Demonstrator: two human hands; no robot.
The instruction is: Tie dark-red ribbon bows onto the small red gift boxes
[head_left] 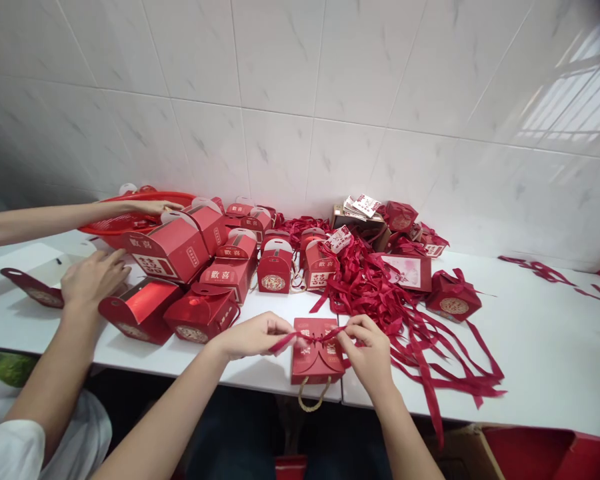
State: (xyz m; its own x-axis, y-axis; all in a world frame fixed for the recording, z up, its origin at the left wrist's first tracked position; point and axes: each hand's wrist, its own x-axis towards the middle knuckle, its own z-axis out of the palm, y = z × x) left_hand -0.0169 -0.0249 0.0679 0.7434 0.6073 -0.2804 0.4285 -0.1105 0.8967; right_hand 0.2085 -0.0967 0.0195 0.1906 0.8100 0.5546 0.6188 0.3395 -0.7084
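Note:
A small red gift box (317, 365) with pale lettering lies at the table's front edge, its twisted rope handle (314, 404) hanging toward me. A dark red ribbon (316, 339) runs across the top of the box, crossed at its middle. My left hand (260, 335) pinches the ribbon's left end. Its right end is pinched in my right hand (367, 343). Both hands are just beside the box, drawing the ribbon out to either side. A heap of loose red ribbons (365, 280) lies beyond my right hand, with strands trailing to the front edge.
At left a co-worker's hand (93, 277) rests by an opened box; their other hand (157, 208) reaches into a red basket (105, 227). Several red boxes (165, 247) are stacked left of centre. A finished-looking box (453, 297) and cards (365, 205) stand right.

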